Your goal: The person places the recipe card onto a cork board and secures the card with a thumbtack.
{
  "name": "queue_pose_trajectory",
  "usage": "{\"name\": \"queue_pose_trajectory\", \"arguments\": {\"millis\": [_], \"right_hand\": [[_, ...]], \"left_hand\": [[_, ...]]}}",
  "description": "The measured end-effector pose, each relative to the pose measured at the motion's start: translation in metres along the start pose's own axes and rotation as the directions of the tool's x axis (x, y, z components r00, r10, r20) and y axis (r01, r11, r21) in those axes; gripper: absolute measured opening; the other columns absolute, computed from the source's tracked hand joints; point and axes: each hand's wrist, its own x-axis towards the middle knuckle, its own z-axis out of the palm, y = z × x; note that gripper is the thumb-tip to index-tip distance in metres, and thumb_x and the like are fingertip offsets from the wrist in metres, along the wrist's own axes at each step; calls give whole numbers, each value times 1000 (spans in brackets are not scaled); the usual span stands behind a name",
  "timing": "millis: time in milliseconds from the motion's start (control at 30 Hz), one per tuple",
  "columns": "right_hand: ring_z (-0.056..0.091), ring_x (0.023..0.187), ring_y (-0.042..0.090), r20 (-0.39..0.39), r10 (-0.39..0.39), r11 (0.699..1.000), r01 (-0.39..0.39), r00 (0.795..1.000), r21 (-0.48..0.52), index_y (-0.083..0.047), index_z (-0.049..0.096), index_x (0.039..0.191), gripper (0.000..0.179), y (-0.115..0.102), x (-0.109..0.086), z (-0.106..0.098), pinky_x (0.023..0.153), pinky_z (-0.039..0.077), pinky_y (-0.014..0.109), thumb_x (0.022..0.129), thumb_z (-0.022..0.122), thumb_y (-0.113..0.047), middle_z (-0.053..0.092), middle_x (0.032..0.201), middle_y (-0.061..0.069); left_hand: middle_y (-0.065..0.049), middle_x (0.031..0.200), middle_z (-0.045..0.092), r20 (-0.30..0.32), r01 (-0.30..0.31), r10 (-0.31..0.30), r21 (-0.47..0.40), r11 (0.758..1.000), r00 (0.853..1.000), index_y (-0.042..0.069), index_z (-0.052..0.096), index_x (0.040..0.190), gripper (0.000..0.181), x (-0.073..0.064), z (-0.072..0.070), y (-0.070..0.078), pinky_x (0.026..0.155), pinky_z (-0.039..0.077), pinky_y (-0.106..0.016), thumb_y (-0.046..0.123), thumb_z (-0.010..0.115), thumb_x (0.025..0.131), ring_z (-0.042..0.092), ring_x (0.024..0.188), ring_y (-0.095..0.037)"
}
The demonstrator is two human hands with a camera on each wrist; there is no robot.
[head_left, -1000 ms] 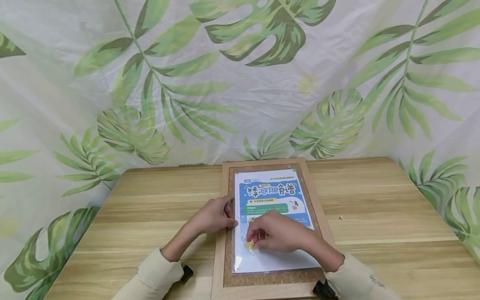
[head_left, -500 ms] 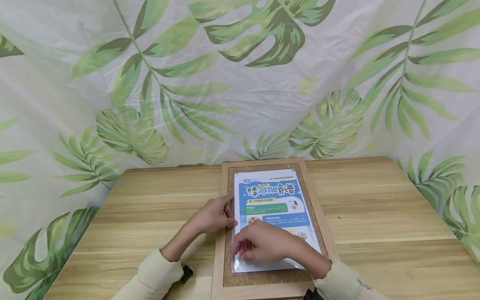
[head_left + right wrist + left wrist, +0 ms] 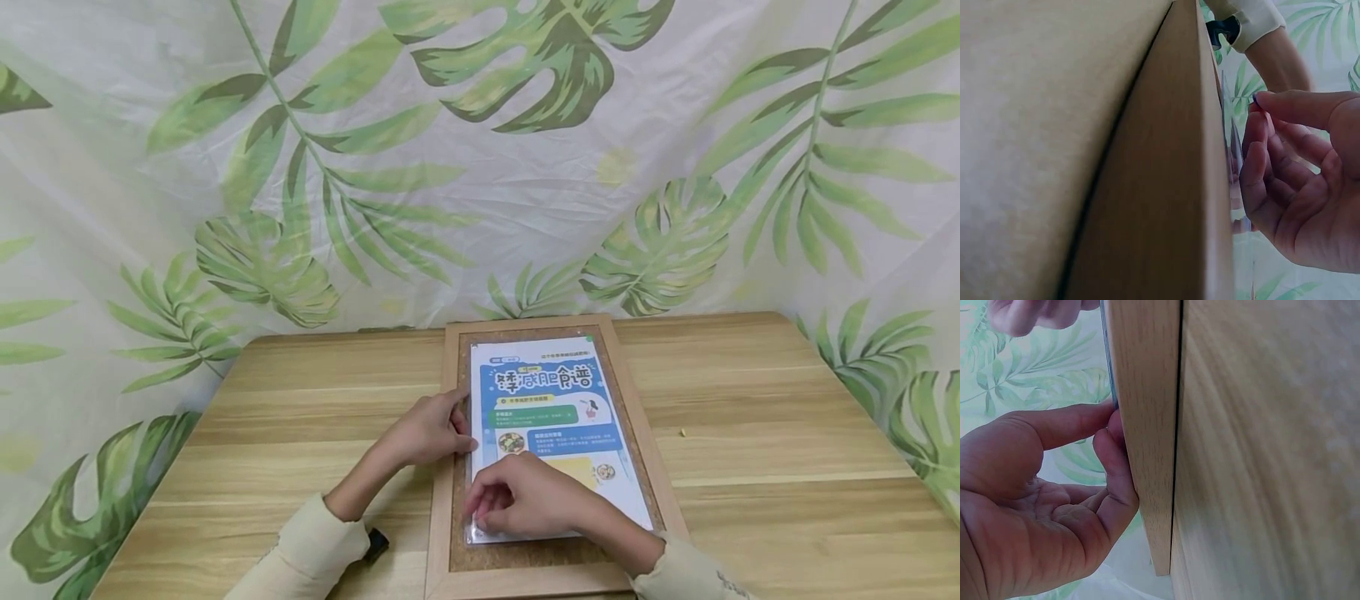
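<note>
A glossy printed poster (image 3: 555, 442) with blue and white artwork lies on a wood-framed cork board (image 3: 660, 492). At its left edge, my left hand (image 3: 431, 429) has the thumb on the sheet and the other fingers bent against the frame. In the left wrist view, the left thumb and index finger (image 3: 1113, 465) nearly meet at the sheet's edge. Above the poster's lower left corner hovers my right hand (image 3: 525, 500). Its thumb and index finger pinch a tiny dark blue thumbtack (image 3: 1255, 98), mostly hidden by the fingertips. A green thumbtack (image 3: 588, 339) marks the upper right corner.
The board lies on a wood-grain table (image 3: 750, 500), its far edge near a leaf-patterned cloth backdrop (image 3: 525, 208). A tiny yellowish bit (image 3: 683, 432) sits on the table right of the board.
My right hand has moved down and left, from the poster's middle to its lower left corner, uncovering more print. The left hand stays at the left edge.
</note>
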Motion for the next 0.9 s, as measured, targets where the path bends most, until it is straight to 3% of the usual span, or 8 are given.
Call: {"name": "queue_pose_trajectory", "arguments": {"millis": [167, 900], "right_hand": [[64, 73, -5, 8, -2, 1000, 2, 1000, 6, -10, 81, 97, 11, 3, -2, 2, 71, 55, 16, 94, 76, 0, 75, 81, -8], [61, 65, -6, -16, 51, 989, -52, 999, -139, -15, 80, 92, 16, 1, 0, 10, 66, 53, 16, 89, 78, 0, 71, 75, -14]], "left_hand": [[-2, 81, 67, -4, -1, 1, 6, 1000, 1000, -11, 34, 162, 90, 0, 0, 1, 61, 45, -27, 2, 84, 88, 60, 69, -14], [-2, 79, 66, -6, 6, -6, 20, 1000, 1000, -11, 35, 162, 90, 1, 1, 2, 59, 42, -26, 3, 85, 89, 57, 67, -14]]}}
